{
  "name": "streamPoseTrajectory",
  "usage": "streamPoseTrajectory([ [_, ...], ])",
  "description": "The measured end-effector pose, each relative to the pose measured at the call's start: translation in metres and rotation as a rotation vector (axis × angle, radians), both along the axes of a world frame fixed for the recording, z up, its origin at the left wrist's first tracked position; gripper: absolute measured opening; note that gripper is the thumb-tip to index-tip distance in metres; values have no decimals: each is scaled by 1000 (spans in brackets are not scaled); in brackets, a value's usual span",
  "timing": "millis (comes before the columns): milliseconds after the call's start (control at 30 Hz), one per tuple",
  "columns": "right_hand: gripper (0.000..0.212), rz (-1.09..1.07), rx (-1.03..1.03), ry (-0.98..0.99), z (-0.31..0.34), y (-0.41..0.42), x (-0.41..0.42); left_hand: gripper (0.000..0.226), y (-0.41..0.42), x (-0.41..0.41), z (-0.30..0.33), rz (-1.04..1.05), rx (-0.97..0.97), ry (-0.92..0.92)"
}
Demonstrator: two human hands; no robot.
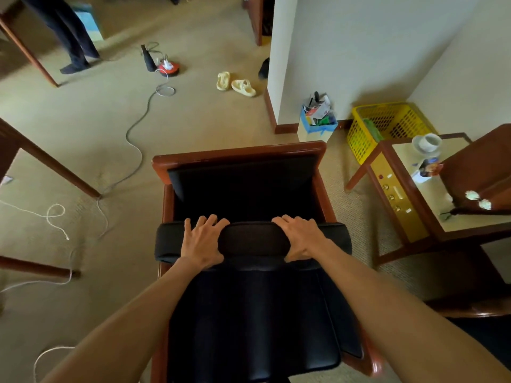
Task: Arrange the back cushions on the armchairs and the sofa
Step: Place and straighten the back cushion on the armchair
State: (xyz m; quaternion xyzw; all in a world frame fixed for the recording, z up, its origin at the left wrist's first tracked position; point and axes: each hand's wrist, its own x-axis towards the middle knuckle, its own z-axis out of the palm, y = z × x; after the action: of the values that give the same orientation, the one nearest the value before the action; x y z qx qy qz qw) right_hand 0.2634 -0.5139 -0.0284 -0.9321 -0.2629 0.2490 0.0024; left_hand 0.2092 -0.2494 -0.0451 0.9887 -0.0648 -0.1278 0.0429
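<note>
**Both hands on black cushion at armchair**

Left hand [203, 241] & right hand [301, 237] both lie palm-down on top edge of a long black padded back cushion [253, 240], fingers curled over its far edge, thumbs on the near side – gripping it, not released. Cushion runs crosswise under the palms, sticking out past left hand's outer side and past right hand's outer side.

Beyond the fingertips: the reddish-brown wooden armchair [240, 154] w/ dark seat well; its wood rail is the far edge, well past the fingers. Below the wrists, nearer the body, black leather-look padding [249, 322] slopes down.

Off to right of right hand: wooden side table w/ pale top [431, 194], a white cup [427, 142] on it; yellow plastic mesh basket [387, 125] farther back by wall. Left of left hand: beige carpet [83, 139] w/ grey cable [138, 120] & white cord [55, 219]. Far ahead: pale yellow sandals [237, 85], someone's dark-trousered legs [69, 34].
</note>
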Motion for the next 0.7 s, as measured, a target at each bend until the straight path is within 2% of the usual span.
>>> streamPoseTrajectory([
  [67,107,-23,15,-19,-16,-9,-5,88,-5,0,-10,4,-10,15],
  [233,121,-52,-46,-227,-47,-37,-23,109,2,0,-28,-21,57,71],
  [300,114,-63,-57,-225,-46,-34,-15,112,5,5,-31,-51,73,65],
  [533,102,-67,-8,-331,-28,-33,24,89,8,37,-5,-6,13,-80],
  [700,100,-75,17,-383,-39,-32,31,91,8,39,-17,-1,26,-163],
])
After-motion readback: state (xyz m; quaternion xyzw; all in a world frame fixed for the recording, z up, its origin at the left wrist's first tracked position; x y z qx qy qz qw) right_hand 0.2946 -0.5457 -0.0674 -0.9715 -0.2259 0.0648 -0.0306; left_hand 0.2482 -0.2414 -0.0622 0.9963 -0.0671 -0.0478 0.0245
